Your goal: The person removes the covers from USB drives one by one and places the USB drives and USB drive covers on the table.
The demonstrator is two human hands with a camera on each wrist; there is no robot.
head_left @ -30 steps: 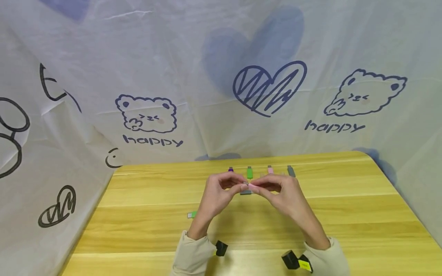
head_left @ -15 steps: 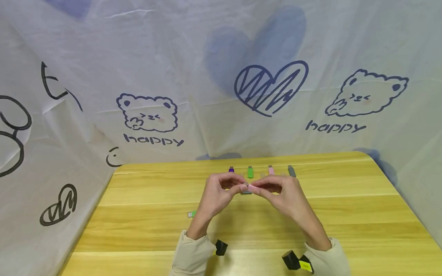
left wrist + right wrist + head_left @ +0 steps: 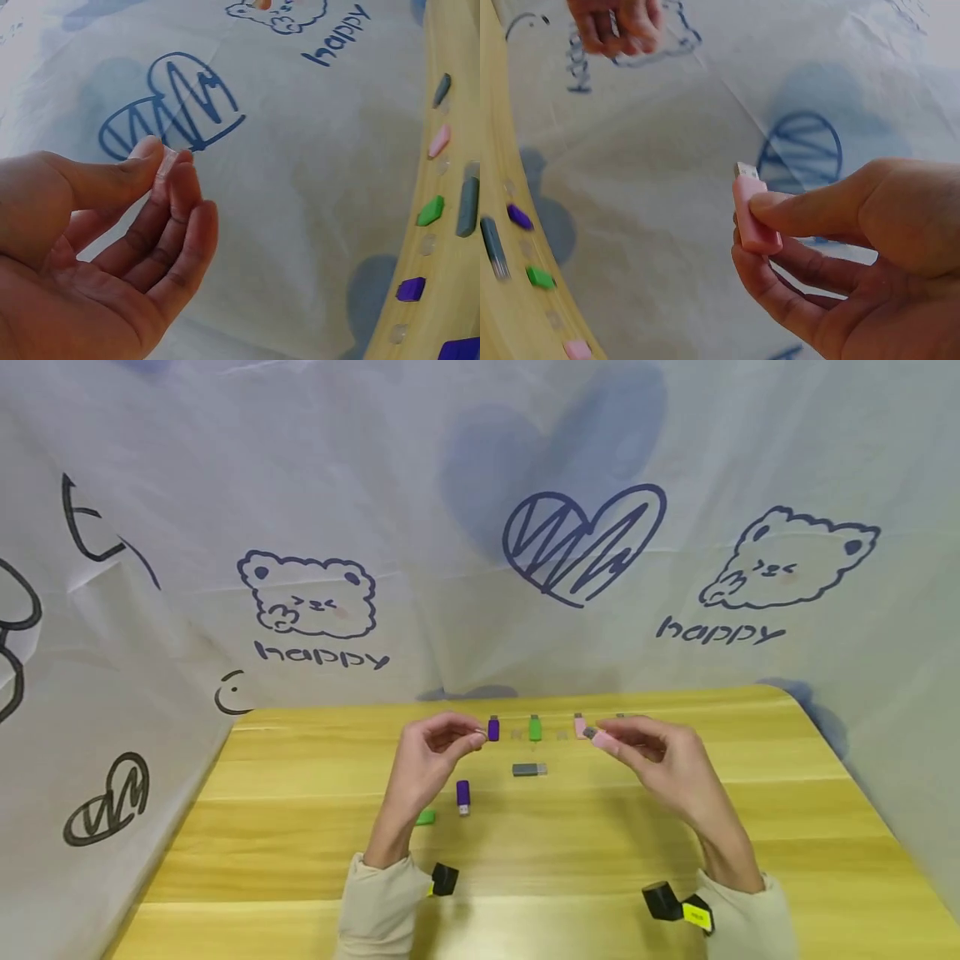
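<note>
My right hand (image 3: 671, 764) pinches a pink USB stick (image 3: 754, 217) between thumb and fingers, its metal plug bare and pointing up and away. Held apart to the left, my left hand (image 3: 427, 760) pinches a small clear cap (image 3: 169, 160) at the tips of thumb and forefinger, mostly covered by them. Both hands are raised over the table. Between them on the tabletop lies a grey USB stick (image 3: 527, 769). A purple USB stick (image 3: 462, 792) rests to the right of the left wrist, and a green USB stick (image 3: 425, 817) is partly hidden behind that wrist.
Along the back of the wooden table (image 3: 315, 852) runs a row of USB sticks: purple (image 3: 493, 729), green (image 3: 535, 727), pink (image 3: 579, 725) and grey (image 3: 442, 90). Small clear caps (image 3: 562, 735) lie between them. A printed white cloth (image 3: 450, 527) hangs behind.
My hands, together before, have drawn apart to left and right. The clear cap is now separate from the pink USB stick. The grey and purple sticks on the table have come into fuller view.
</note>
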